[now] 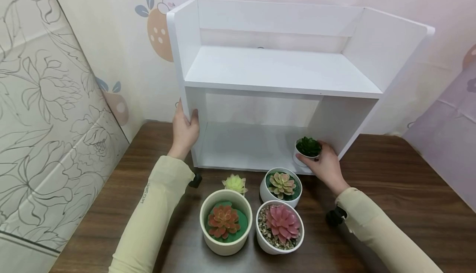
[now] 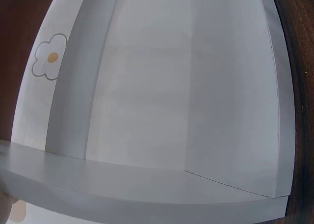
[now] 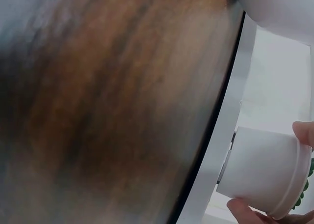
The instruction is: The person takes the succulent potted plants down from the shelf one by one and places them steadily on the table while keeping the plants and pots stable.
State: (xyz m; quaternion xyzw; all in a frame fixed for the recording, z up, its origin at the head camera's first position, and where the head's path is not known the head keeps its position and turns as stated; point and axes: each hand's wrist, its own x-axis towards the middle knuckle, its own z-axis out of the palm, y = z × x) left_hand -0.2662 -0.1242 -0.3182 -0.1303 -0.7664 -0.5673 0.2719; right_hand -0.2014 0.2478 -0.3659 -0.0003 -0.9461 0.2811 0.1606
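A white two-tier desk shelf (image 1: pixel 282 68) stands on the wooden table against the wall. My left hand (image 1: pixel 184 130) grips the front edge of its left side panel, thumb on the inner side. Inside the lower compartment, at the front right, my right hand (image 1: pixel 328 167) holds a small white pot with a dark green succulent (image 1: pixel 308 146). In the right wrist view, fingers and thumb pinch the white pot (image 3: pixel 262 167) from opposite sides, just over the shelf board's front edge. Whether its base touches the board I cannot tell.
Several potted succulents stand before the shelf: an orange-red one in a cream pot (image 1: pixel 224 242), a pink one (image 1: pixel 282 223), a pale yellow-pink one (image 1: pixel 282 185) and a light green one (image 1: pixel 235 183). A flower-patterned panel (image 1: pixel 55 108) borders the table's left.
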